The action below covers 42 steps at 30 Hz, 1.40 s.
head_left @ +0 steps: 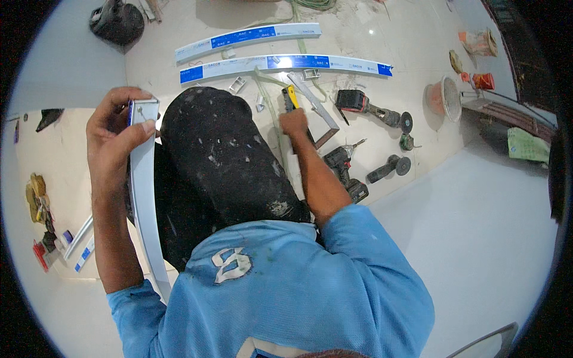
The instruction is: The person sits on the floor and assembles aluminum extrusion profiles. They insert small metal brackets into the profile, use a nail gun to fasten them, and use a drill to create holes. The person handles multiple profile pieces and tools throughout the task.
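Note:
My left hand (122,131) is closed around the upper end of a long white channel strip (144,173) with blue film on its side. It stands upright along my left forearm, thumb pressing near a small screw at its end. My right hand (293,123) reaches down to the floor, fingers closed on a yellow-and-black hand tool (290,97) whose exact kind I cannot make out. Beside it lies an angled metal piece (319,110). Further right are a cordless drill (341,160) and a cordless angle grinder (376,110).
Two blue-and-white strips (352,64) lie across the floor ahead. A small grinder (389,169) rests near the drill. An orange bucket (444,98) stands at the right, a black bag (116,24) at far left. Pale green tubing (271,98) winds between them.

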Available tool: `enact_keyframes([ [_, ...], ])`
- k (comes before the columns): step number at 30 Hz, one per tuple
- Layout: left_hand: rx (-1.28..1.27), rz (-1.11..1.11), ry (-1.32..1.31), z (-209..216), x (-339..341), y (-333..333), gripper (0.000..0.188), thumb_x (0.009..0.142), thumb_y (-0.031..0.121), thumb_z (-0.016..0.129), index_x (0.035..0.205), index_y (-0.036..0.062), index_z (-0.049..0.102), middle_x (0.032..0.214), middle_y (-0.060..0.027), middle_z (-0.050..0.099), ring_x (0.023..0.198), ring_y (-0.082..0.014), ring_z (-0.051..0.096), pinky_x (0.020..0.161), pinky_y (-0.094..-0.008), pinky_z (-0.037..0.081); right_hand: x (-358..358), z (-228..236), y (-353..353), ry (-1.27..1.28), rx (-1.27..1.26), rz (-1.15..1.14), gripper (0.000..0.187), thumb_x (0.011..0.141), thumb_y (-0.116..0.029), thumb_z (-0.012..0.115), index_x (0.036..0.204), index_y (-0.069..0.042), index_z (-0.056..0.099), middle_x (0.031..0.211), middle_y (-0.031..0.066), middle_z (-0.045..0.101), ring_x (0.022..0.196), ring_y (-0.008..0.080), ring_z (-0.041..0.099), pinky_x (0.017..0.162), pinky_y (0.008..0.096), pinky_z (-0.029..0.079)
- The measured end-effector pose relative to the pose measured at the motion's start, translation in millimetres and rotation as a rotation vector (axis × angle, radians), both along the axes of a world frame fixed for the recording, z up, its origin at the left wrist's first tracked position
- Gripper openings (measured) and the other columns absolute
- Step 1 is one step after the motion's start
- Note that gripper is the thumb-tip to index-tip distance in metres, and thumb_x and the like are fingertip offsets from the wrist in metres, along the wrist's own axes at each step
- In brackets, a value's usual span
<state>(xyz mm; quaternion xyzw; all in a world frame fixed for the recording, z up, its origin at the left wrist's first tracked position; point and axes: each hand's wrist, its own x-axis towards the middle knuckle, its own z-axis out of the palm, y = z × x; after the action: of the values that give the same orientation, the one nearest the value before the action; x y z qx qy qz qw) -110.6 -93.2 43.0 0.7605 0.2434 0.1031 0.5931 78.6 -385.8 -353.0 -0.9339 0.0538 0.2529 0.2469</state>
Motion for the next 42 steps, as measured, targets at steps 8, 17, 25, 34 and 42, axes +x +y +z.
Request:
enact_keyframes([
  [8, -0.008, 0.031, -0.014, 2.5, -3.4, -2.5, 0.051, 0.069, 0.021, 0.086, 0.118, 0.0077, 0.078, 0.101, -0.0072, 0.075, 0.089, -0.0169, 0.071, 0.083, -0.033, 0.058, 64.3, 190.9, -76.7, -0.109, -0.042, 0.539, 0.047, 0.102, -0.036, 0.071, 0.122, 0.007, 0.067, 0.121, 0.0372, 0.074, 0.118, 0.0548, 0.071, 0.102, 0.0595, 0.056],
  [17, 0.077, -0.034, -0.128, -2.3, -10.8, 19.3, 0.042, 0.078, 0.013, 0.087, 0.119, 0.01, 0.078, 0.104, -0.0044, 0.076, 0.091, -0.0142, 0.071, 0.083, -0.0308, 0.057, 55.9, 345.3, 11.2, -0.294, 0.75, 0.07, 0.028, 0.106, -0.03, 0.078, 0.1, -0.005, 0.067, 0.066, -0.0024, 0.057, 0.049, 0.0082, 0.053, 0.045, 0.0293, 0.043],
  [25, 0.258, 0.017, -0.076, 9.3, -8.1, 11.3, 0.039, 0.078, 0.011, 0.09, 0.115, 0.0093, 0.079, 0.114, -0.004, 0.072, 0.104, -0.0144, 0.067, 0.096, -0.0319, 0.052, -22.2, 484.5, -25.2, -0.311, 0.581, 0.439, 0.027, 0.1, -0.023, 0.085, 0.111, -0.001, 0.075, 0.072, 0.0037, 0.071, 0.057, 0.0135, 0.065, 0.055, 0.0318, 0.052],
  [34, 0.391, -0.009, -0.299, 31.1, 10.3, -3.5, 0.036, 0.078, 0.018, 0.086, 0.113, 0.0105, 0.08, 0.105, -0.0096, 0.068, 0.097, -0.0216, 0.066, 0.088, -0.0367, 0.052, -57.1, 457.9, -18.0, -0.289, 0.541, 0.799, 0.051, 0.1, -0.016, 0.083, 0.146, 0.002, 0.069, 0.106, 0.0176, 0.084, 0.083, 0.0244, 0.083, 0.077, 0.0383, 0.064],
  [42, 0.461, -0.046, -0.238, 43.9, 4.7, -8.5, 0.038, 0.078, 0.011, 0.087, 0.114, 0.0068, 0.078, 0.114, -0.0069, 0.071, 0.112, -0.0191, 0.068, 0.105, -0.035, 0.052, -58.3, 455.2, -15.3, -0.336, 0.569, 0.858, 0.052, 0.101, -0.013, 0.081, 0.148, 0.004, 0.066, 0.108, 0.0184, 0.085, 0.083, 0.0249, 0.084, 0.077, 0.0376, 0.065],
])
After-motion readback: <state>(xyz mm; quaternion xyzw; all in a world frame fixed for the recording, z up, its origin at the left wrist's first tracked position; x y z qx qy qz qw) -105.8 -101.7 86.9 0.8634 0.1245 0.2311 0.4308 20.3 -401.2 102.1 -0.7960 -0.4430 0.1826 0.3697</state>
